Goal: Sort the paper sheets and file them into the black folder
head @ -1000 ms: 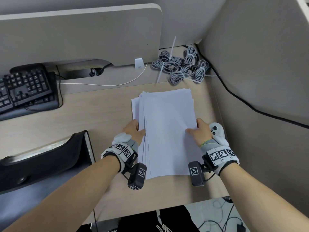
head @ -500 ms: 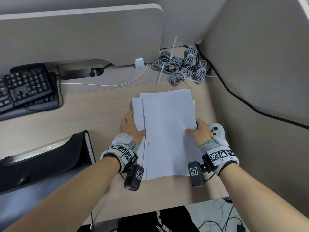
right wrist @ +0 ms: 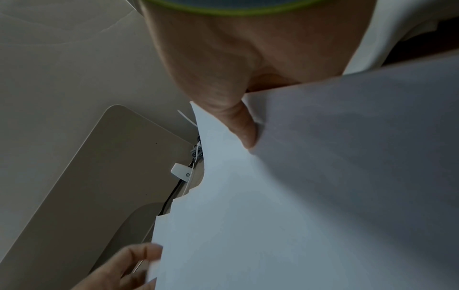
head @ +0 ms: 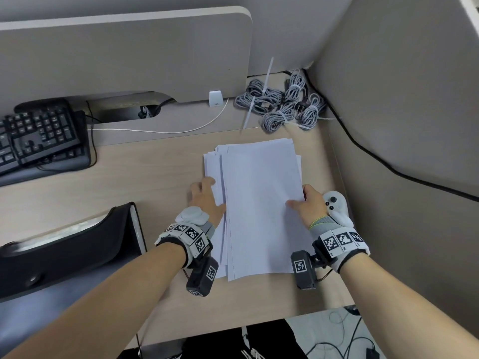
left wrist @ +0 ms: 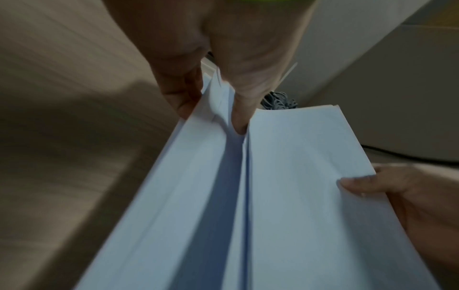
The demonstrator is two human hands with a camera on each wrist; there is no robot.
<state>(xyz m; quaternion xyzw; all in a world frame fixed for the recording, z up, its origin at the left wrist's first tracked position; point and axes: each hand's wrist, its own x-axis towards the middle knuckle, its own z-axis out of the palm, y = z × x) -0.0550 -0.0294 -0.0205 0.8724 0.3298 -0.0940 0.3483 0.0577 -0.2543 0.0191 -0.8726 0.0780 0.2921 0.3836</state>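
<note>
A loose stack of white paper sheets [head: 259, 203] lies on the wooden desk, its left edges fanned out unevenly. My left hand [head: 204, 198] sits at the stack's left edge, and in the left wrist view its thumb lies on top of the lower sheets [left wrist: 211, 176] with fingers beside them. My right hand [head: 308, 203] pinches the stack's right edge, thumb on top [right wrist: 246, 127]. The black folder [head: 67, 244] lies open at the desk's left front, a clear sleeve showing inside.
A black keyboard [head: 39, 136] sits at the far left. Bundled grey cables [head: 282, 104] and a white cable lie behind the paper. Partition walls close in the back and right. A white controller [head: 335, 206] rests by my right hand.
My left hand slid forward along the stack's left edge, away from me. The lower sheets shifted slightly left. My right hand kept its hold.
</note>
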